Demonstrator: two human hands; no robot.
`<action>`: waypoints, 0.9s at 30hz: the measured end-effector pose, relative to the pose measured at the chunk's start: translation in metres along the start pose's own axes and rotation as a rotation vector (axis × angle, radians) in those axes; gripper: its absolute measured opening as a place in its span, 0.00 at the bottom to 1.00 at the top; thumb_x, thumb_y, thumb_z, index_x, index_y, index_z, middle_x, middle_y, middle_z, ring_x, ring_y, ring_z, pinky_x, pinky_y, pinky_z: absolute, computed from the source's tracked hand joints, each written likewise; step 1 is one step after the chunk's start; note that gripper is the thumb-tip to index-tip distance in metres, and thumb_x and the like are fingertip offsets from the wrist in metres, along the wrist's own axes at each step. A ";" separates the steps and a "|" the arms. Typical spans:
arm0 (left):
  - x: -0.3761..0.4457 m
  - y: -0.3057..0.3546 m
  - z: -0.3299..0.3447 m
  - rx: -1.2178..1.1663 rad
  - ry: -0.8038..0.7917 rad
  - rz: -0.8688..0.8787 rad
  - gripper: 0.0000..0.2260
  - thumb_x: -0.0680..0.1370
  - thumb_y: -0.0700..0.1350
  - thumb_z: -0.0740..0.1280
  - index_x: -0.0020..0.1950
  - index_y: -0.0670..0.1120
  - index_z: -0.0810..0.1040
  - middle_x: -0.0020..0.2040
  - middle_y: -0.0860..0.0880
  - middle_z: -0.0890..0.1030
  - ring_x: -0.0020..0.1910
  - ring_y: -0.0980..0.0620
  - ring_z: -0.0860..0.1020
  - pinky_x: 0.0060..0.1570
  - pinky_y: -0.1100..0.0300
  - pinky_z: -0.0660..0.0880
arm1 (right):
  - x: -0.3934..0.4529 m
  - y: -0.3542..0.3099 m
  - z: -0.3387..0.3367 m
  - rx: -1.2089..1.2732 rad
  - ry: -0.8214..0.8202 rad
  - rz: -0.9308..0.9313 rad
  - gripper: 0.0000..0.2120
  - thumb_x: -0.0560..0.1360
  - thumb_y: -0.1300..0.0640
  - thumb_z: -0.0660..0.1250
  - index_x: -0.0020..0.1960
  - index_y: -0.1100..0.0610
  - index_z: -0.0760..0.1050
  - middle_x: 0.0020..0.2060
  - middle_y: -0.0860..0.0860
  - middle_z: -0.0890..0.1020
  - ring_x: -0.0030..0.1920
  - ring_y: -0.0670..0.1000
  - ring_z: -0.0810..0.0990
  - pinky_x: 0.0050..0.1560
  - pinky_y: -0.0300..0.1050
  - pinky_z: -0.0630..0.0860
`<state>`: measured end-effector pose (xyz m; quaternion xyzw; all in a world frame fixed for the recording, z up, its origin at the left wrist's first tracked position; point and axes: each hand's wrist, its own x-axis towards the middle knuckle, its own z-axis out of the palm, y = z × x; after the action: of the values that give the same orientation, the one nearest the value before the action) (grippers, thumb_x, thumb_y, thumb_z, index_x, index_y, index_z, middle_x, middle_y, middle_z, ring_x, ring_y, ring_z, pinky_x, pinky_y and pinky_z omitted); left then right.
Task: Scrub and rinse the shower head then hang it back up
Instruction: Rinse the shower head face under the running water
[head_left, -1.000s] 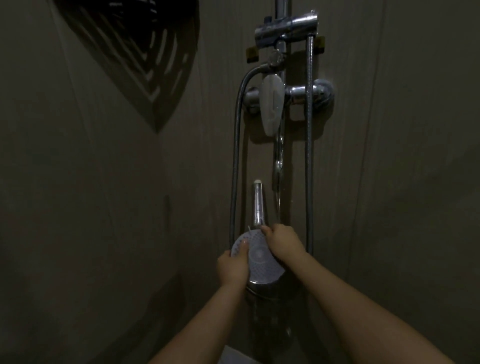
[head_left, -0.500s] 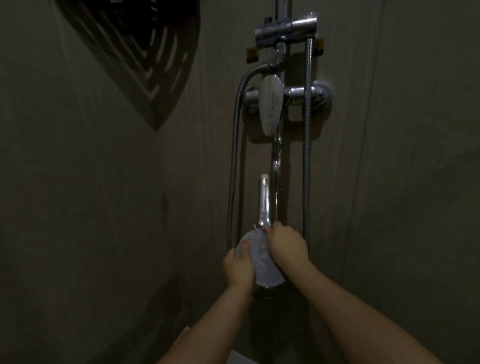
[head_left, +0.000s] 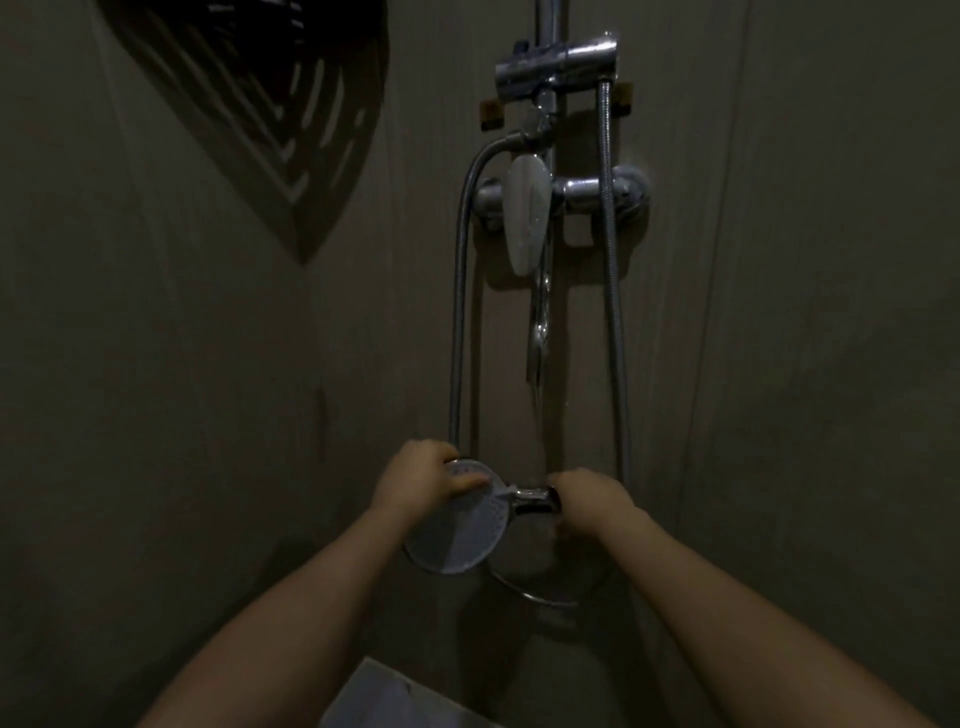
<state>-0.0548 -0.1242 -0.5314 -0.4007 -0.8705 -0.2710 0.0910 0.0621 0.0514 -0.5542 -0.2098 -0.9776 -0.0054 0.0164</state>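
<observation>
The shower head is a round white spray face on a chrome handle, held low in front of the wall with its face toward me. My left hand grips the top rim of the head, thumb lying across the face. My right hand is closed around the chrome handle, which points to the right. A stream of water runs down from the tap spout toward the handle. The chrome holder bracket sits on the riser pipe near the top.
A mixer tap with a white lever is fixed to the wall. Two metal hoses hang either side of the water stream. A dark slotted corner shelf is at upper left. A pale object shows at the bottom edge.
The shower head has turned from handle-up to handle pointing right. My right hand slid from the head's face to the handle, and my left hand moved to the top rim.
</observation>
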 end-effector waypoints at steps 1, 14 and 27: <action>0.003 0.004 -0.006 0.097 0.024 0.068 0.18 0.69 0.62 0.69 0.39 0.47 0.79 0.39 0.46 0.82 0.38 0.49 0.79 0.34 0.59 0.65 | 0.001 0.002 0.002 0.045 -0.022 0.028 0.18 0.70 0.52 0.68 0.58 0.55 0.73 0.58 0.56 0.78 0.59 0.57 0.77 0.56 0.48 0.73; -0.027 0.029 0.024 -1.416 -0.157 -0.537 0.11 0.77 0.42 0.65 0.59 0.43 0.73 0.55 0.41 0.78 0.50 0.44 0.78 0.50 0.53 0.75 | -0.016 0.000 0.036 0.057 0.503 0.241 0.20 0.76 0.59 0.56 0.67 0.48 0.63 0.57 0.53 0.74 0.60 0.55 0.70 0.56 0.53 0.66; -0.017 0.055 0.039 -1.522 0.076 -0.705 0.17 0.74 0.45 0.69 0.60 0.41 0.72 0.53 0.39 0.79 0.52 0.40 0.80 0.45 0.50 0.79 | -0.022 -0.006 0.033 0.842 0.287 0.090 0.11 0.62 0.56 0.75 0.40 0.51 0.74 0.38 0.49 0.81 0.40 0.48 0.81 0.41 0.43 0.78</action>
<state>0.0001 -0.0845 -0.5483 -0.0476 -0.5207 -0.8102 -0.2650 0.0790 0.0372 -0.5876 -0.2242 -0.8724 0.3647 0.2361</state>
